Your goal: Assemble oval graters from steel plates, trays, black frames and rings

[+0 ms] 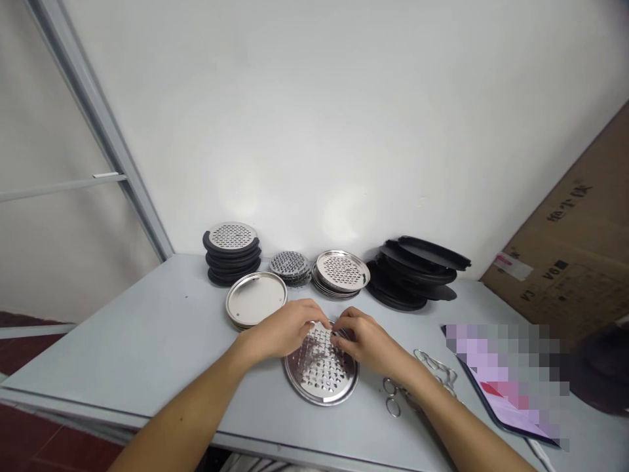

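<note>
The pale desk [147,354] carries the whole arrangement; a pile of black dishes [413,269] leans at its far right. A shallow metal pan [256,298] lies just beyond my left hand [287,326], which covers part of its near edge. The perforated round plate [322,367], rimmed in metal, lies directly before me, on the near side of my fingertips; being round, it offers no long axis. My left and right hand [363,334] are about equally near, meeting over its far rim, fingers curled and narrowly set. Whether they pinch that rim or merely rest there I cannot tell, since they cover it. Smallest, two metal rings [390,396] lie beside my right forearm [425,400], which hides whatever adjoins them.
</note>
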The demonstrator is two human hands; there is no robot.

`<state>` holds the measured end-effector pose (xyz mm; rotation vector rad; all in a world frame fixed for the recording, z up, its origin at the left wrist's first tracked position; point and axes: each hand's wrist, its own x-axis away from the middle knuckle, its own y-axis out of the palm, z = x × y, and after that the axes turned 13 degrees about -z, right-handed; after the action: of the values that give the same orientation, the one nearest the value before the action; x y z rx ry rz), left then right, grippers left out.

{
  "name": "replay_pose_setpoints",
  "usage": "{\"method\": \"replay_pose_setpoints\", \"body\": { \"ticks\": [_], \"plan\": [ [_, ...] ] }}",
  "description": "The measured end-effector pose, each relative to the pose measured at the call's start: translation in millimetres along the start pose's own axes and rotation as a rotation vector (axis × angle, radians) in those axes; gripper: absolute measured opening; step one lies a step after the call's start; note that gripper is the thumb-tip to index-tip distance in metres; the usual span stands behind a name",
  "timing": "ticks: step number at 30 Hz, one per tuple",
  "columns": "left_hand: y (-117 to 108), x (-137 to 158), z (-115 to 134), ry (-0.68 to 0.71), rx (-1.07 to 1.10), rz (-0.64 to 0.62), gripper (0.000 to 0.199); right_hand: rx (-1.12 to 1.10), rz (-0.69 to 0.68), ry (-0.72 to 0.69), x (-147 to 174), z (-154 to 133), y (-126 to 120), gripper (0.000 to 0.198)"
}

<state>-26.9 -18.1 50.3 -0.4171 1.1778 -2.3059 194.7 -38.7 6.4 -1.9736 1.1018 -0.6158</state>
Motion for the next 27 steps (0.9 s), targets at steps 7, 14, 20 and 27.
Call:
{"method": "replay_pose_setpoints", "body": {
  "ticks": [7,14,20,27],
  "plan": [
    [-7,4,-14,-0.2,-0.157,0.065,0.023,0.006,-0.006,0.007,3,-3,0,0.02],
    [2,1,-20,-0.251,-0.285,0.006,0.025,0.019,0.007,0.006,0,-4,4,0.014],
    [2,2,-18,-0.259,-0.261,-0.021,0.026,0.025,0.083,-0.015,2,-5,-2,0.011],
    [4,0,-18,-0.299,-0.279,-0.046,0.029,0.065,0.086,0.044,-4,1,5,0.014]
  ]
}}
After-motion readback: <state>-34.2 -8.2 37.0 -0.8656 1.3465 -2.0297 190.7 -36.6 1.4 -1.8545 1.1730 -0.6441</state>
